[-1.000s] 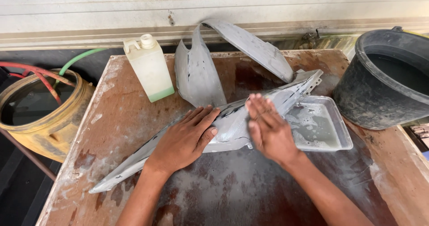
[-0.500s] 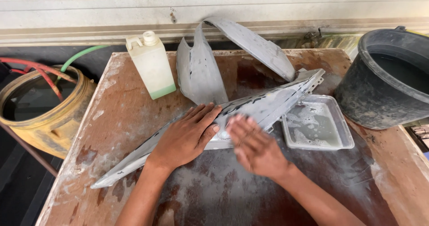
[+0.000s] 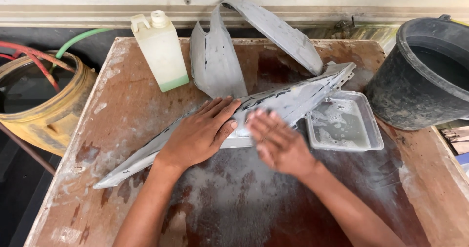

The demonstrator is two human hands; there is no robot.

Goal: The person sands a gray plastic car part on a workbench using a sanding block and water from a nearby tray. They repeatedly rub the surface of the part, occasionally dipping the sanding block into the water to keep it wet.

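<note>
On top of the stained wooden table [image 3: 112,129], seen from the head camera, a long grey plastic panel [image 3: 293,98] lies slantwise, its narrow tip pointing away to the outer side of the left hand [image 3: 198,134]. That hand lies flat and spread on the panel's middle, fingers straight, pinning it rather than clasping it. Just beside it, on the thumb side, the right hand [image 3: 278,142] is blurred, palm down on the panel's lower edge; whether it holds a sanding sheet beneath I cannot tell, though its fingers look extended and not curled round anything.

Beyond the right hand's fingertips sits a shallow plastic tray [image 3: 364,144] with cloudy water in it, touching the panel's broad end. Farther out stands a black bucket [image 3: 415,81]. Past the left hand's fingertips a second curved grey panel [image 3: 215,66] leans up, with a pale plastic jug [image 3: 161,51] next to it, and a yellow drum [image 3: 53,115] stands off the table.

To my eye the rubbing goes best with the pinning hand kept close to the working one, so the thin panel does not flex or skid on the wet board.
</note>
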